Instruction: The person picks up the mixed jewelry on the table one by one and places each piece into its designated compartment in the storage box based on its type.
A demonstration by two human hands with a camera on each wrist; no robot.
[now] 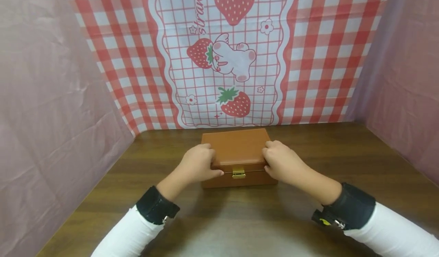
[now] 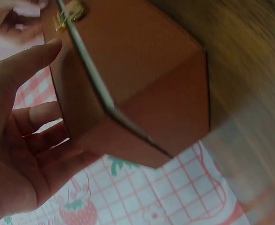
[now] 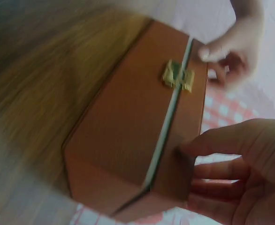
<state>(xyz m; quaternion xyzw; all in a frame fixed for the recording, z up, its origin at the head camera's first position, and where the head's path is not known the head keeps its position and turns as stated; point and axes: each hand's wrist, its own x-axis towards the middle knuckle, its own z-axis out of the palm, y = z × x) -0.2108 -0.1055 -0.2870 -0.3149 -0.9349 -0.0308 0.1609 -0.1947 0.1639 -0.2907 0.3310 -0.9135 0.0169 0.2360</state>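
Observation:
A brown leather-look box with a gold clasp sits on the wooden table. At the lid's left front corner my left hand grips it, thumb on the front face and fingers along the side. My right hand holds the opposite corner in much the same way. Between the lid and the body, a pale line runs along the front seam in both wrist views. The right wrist view shows the clasp across that seam. What lies inside the box is hidden.
Brown wooden table surrounds the box. Behind it hangs a red-and-white checked cloth printed with strawberries. Pink curtains close in the left and right sides.

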